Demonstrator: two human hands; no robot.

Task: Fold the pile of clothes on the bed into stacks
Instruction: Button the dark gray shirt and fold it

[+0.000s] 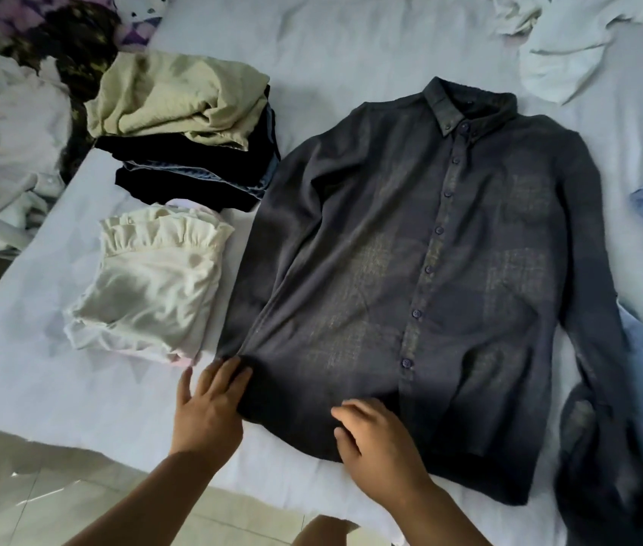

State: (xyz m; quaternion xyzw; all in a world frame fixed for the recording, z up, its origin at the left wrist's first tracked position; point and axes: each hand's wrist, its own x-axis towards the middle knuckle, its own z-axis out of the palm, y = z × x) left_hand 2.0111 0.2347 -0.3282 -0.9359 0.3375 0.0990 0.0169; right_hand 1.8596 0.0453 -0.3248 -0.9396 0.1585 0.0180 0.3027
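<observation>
Lying flat and face up on the bed, a dark button-up shirt spreads out with its collar pointing away. The left hand rests at the shirt's near left hem corner, fingers straight and spread. The right hand presses on the hem beside it, fingers loosely bent, gripping nothing visible. Left of the shirt sit a folded white stack and, farther back, a dark stack topped with green cloth.

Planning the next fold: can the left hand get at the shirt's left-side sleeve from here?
Probably yes: the left hand already rests at the dark shirt hem, and that sleeve lies uncovered beside it.
</observation>
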